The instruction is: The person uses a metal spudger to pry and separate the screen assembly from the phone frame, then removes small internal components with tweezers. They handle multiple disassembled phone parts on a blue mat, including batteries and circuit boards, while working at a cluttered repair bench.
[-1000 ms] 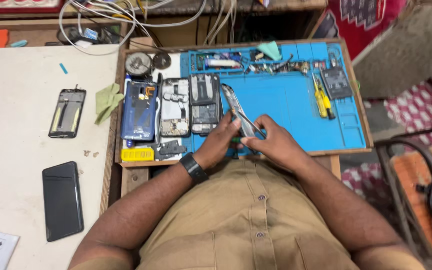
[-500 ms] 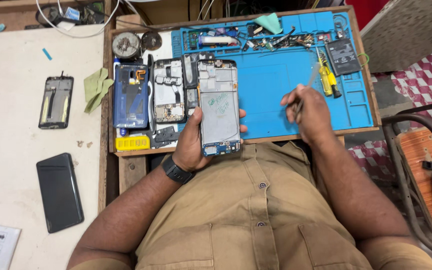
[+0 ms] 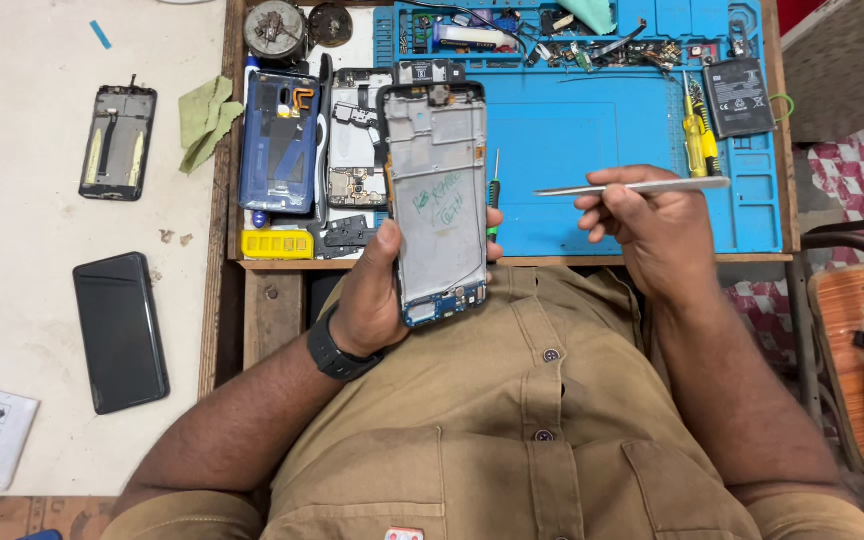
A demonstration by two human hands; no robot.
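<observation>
**Phone frame in one hand, tweezers in the other**

Nearest the camera, the person's left hand [image 3: 372,290], a black watch at its wrist, is closed around a stripped phone frame [image 3: 435,200]: the palm and thumb wrap the lower left edge and fingertips show on the right edge, so the frame stands lifted, long side running away from the body, its bare inner face up. The right hand [image 3: 652,215] is curled shut on metal tweezers [image 3: 632,187], pinched between thumb and forefinger; the tweezers lie level, their tip pointing toward the frame but well apart from it.

Just beyond the fingertips on the frame's right edge lies a green-handled screwdriver [image 3: 493,195], on the blue work mat [image 3: 572,130]. To the thumb side of the left hand sit a yellow block [image 3: 276,244], a blue back cover [image 3: 279,143] and an opened phone body [image 3: 357,150]. Past the right hand's knuckles are a yellow screwdriver [image 3: 692,135] and a dark battery [image 3: 739,97]. Farther out beyond the left hand, on the pale table [image 3: 22,260], rest a black phone [image 3: 120,330], a green cloth [image 3: 205,115] and another bare frame [image 3: 117,142]
</observation>
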